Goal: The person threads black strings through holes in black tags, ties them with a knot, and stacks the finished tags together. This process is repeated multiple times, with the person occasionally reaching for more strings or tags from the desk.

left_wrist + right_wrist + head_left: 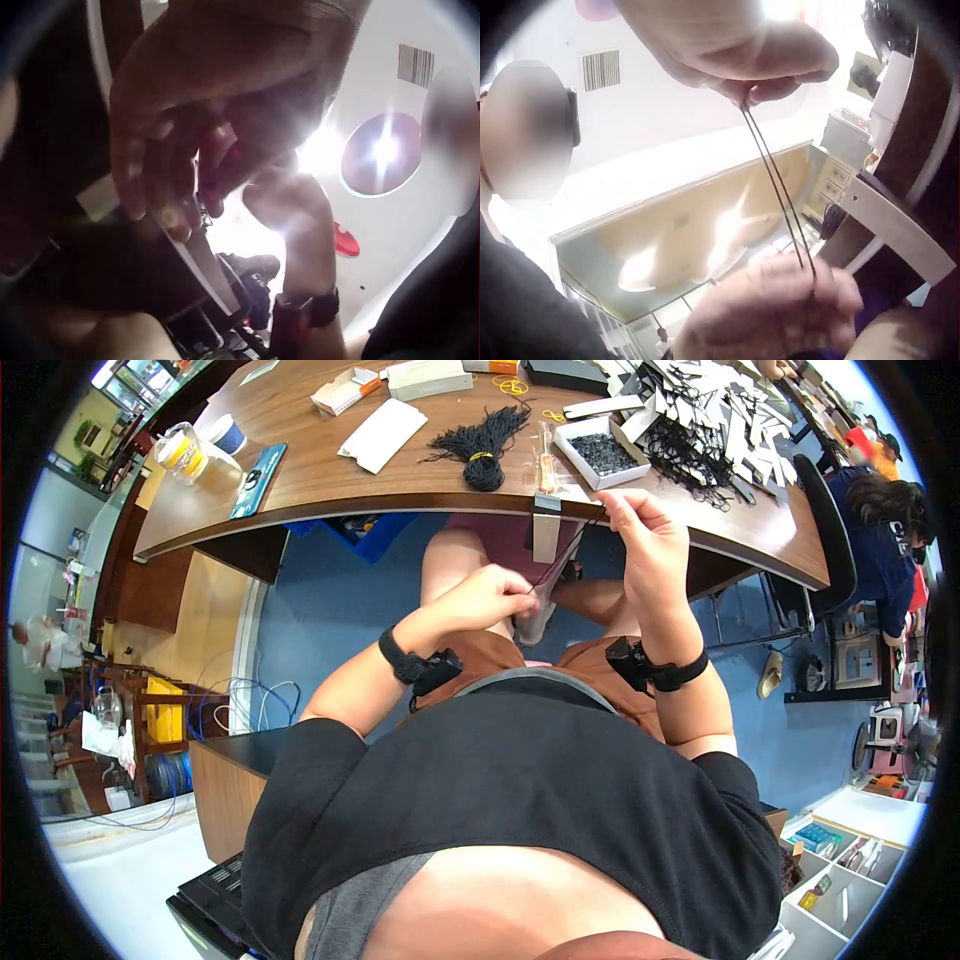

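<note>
The left hand is sitting at the centre of the head view, fingers curled in a pinch, forearm bending in from the lower left. The right hand is rising higher, to the right of centre, fingertips pinching together, its forearm pointing upward.

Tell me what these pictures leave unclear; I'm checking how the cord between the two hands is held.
- Left hand: the head view shows only its back; the grip on the cord is hidden.
- Left wrist view: ceiling light glare and blur hide the cord.
- Right hand: fingertips pinch the cord, but its end is covered.
- Gray piece below the left hand: too small to identify.
</note>
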